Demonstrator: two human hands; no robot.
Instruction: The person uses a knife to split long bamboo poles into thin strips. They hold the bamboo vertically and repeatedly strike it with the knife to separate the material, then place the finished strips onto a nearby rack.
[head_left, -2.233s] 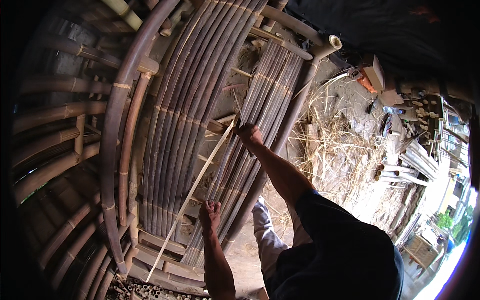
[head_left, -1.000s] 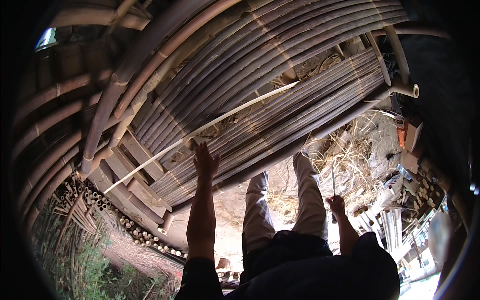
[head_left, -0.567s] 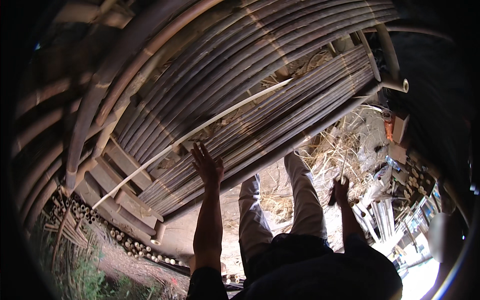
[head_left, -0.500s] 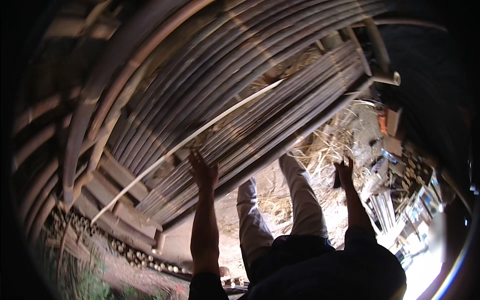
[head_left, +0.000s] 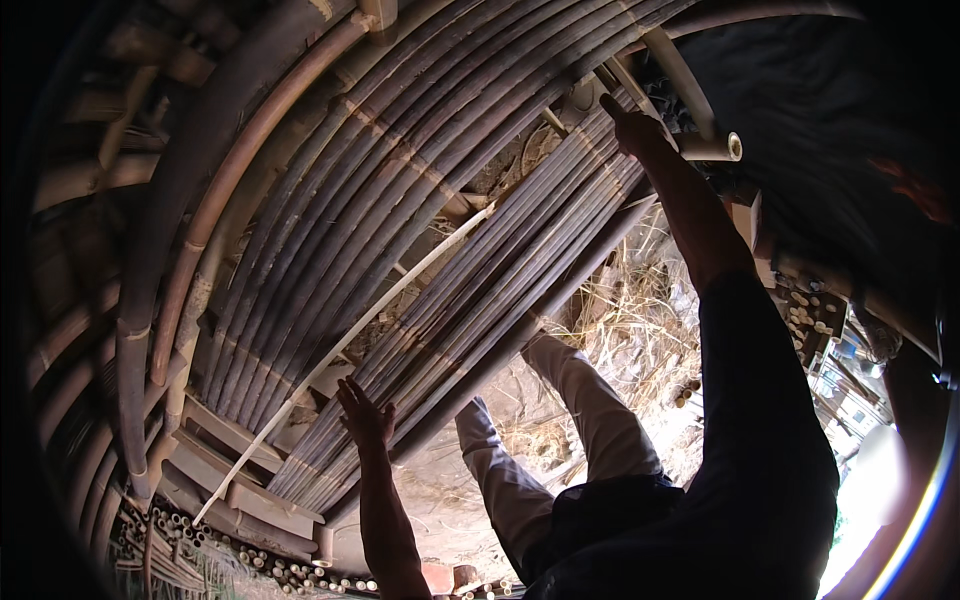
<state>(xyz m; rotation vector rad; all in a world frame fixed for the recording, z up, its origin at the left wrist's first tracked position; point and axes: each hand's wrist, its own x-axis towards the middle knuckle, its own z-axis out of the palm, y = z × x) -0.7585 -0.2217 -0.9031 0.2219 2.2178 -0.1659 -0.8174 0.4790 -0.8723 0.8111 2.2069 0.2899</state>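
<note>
I see the narrow bamboo slats [head_left: 480, 290] right of the pale strip [head_left: 462, 234]. My left hand [head_left: 368, 424], fingers wide, is over their near end; my right hand [head_left: 638, 130], grip unclear to me, is at the far end. Pressing evenly at 2 points suits them.

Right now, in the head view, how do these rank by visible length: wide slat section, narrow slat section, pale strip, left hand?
Longest to shortest:
1. wide slat section, running off the upper edge
2. narrow slat section
3. pale strip
4. left hand
</note>
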